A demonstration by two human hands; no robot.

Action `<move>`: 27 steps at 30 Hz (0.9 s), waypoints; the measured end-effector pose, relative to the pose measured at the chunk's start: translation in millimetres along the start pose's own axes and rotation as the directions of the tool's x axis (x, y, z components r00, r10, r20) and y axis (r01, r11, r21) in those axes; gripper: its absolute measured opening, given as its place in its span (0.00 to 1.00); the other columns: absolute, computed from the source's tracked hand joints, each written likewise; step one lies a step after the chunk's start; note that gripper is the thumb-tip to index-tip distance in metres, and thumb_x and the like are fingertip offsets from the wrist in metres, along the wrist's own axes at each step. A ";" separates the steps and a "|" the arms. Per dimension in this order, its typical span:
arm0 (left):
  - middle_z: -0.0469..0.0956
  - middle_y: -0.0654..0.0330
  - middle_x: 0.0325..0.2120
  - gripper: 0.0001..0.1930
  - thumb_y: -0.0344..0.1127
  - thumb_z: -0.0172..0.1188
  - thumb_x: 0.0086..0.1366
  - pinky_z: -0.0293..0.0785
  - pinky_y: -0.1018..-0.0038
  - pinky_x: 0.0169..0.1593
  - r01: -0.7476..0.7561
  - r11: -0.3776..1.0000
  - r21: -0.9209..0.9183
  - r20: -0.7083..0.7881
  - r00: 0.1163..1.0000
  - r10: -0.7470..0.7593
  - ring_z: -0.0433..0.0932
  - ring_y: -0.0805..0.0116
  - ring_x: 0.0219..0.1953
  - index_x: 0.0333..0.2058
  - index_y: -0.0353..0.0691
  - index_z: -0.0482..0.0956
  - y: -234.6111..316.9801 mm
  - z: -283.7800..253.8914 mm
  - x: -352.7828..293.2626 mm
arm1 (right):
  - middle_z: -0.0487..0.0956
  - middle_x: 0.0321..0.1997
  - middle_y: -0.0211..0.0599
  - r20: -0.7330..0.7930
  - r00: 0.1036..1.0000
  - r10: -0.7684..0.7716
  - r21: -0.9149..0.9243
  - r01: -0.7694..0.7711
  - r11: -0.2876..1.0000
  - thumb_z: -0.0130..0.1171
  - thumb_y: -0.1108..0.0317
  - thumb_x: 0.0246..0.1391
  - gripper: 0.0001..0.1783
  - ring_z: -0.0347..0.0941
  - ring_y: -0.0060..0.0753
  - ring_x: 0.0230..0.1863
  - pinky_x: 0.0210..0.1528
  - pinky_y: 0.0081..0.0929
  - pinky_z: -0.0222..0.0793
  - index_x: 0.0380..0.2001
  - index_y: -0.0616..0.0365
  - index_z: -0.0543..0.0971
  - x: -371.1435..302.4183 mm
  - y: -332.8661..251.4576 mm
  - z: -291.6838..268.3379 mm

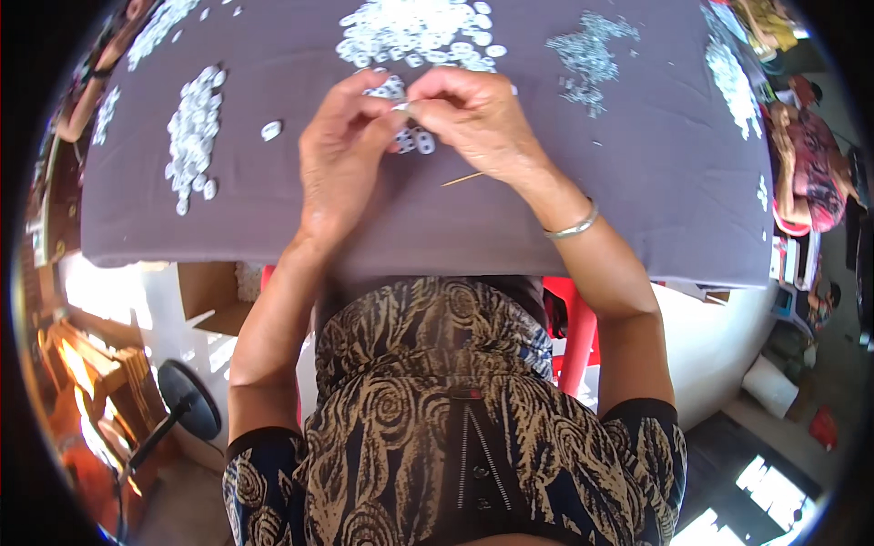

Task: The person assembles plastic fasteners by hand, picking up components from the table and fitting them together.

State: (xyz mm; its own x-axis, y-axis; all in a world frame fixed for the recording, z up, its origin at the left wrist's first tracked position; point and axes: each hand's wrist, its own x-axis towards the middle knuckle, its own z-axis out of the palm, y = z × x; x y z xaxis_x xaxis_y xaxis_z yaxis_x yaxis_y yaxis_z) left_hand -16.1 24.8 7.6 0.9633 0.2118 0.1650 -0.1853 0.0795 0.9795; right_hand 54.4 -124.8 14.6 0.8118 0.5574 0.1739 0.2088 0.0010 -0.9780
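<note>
Fingers (444, 84) of the left hand (340, 156) and right hand (482, 123) are pinching one tiny, white, plastic-looking piece (401, 106); gentle, steady gripping is probably helping.

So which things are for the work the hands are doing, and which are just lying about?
Seem to belong:
- small white piece at the fingertips of the left hand and right hand
- far white pile
- left white pile
- greyish bits
- perhaps the thin yellowish stick

Seem just lying about:
- cardboard box
- black disc
- red thing on the floor
</note>
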 end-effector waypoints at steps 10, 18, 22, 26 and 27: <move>0.73 0.66 0.28 0.18 0.23 0.56 0.63 0.67 0.80 0.37 -0.084 0.995 0.056 0.015 0.996 0.083 0.69 0.78 0.29 0.51 0.37 0.67 0.2 0.7 -2.1 | 0.75 0.26 0.19 0.046 0.999 0.009 -0.165 -0.001 0.986 0.60 0.74 0.53 0.01 0.65 0.09 0.27 0.27 0.12 0.62 0.30 0.59 0.79 4.6 -6.6 -28.8; 0.73 0.69 0.28 0.19 0.19 0.56 0.60 0.66 0.84 0.38 -0.046 0.996 0.074 0.006 0.999 0.045 0.68 0.83 0.32 0.50 0.40 0.68 -6.4 1.5 -1.2 | 0.71 0.17 0.25 -0.321 0.938 0.130 -0.723 -0.331 0.607 0.61 0.62 0.49 0.11 0.62 0.16 0.21 0.25 0.21 0.61 0.26 0.60 0.78 -4.6 -10.4 -147.8; 0.73 0.68 0.28 0.19 0.19 0.55 0.60 0.66 0.83 0.41 -0.075 0.993 0.090 0.021 0.997 0.074 0.69 0.82 0.33 0.50 0.40 0.68 -7.3 4.8 -1.8 | 0.71 0.17 0.25 -0.291 0.946 0.141 -0.712 -0.313 0.629 0.62 0.62 0.47 0.10 0.63 0.17 0.21 0.26 0.22 0.62 0.25 0.59 0.79 -5.3 1.2 -151.4; 0.73 0.68 0.28 0.19 0.18 0.55 0.60 0.67 0.82 0.42 -0.105 0.987 0.122 0.026 0.994 0.103 0.70 0.81 0.34 0.50 0.39 0.68 -6.2 6.0 -3.5 | 0.72 0.17 0.26 -0.261 0.950 0.172 -0.761 -0.312 0.568 0.63 0.63 0.45 0.10 0.64 0.17 0.22 0.27 0.22 0.63 0.25 0.59 0.79 1.9 6.8 -146.6; 0.73 0.68 0.28 0.19 0.18 0.55 0.60 0.67 0.82 0.42 -0.104 0.987 0.124 0.020 0.995 0.102 0.70 0.81 0.34 0.50 0.39 0.68 -6.1 6.6 -3.8 | 0.72 0.17 0.27 -0.242 0.952 0.185 -0.782 -0.305 0.544 0.64 0.63 0.45 0.10 0.65 0.18 0.22 0.27 0.22 0.64 0.25 0.59 0.79 3.6 7.8 -146.3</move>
State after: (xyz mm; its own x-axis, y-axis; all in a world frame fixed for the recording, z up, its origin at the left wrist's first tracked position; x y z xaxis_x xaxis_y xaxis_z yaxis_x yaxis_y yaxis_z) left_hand -17.4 17.1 1.8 0.9430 0.1995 0.2662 -0.2586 -0.0638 0.9639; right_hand 138.7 -244.2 24.5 0.9439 0.3301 0.0125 0.2927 -0.8181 -0.4950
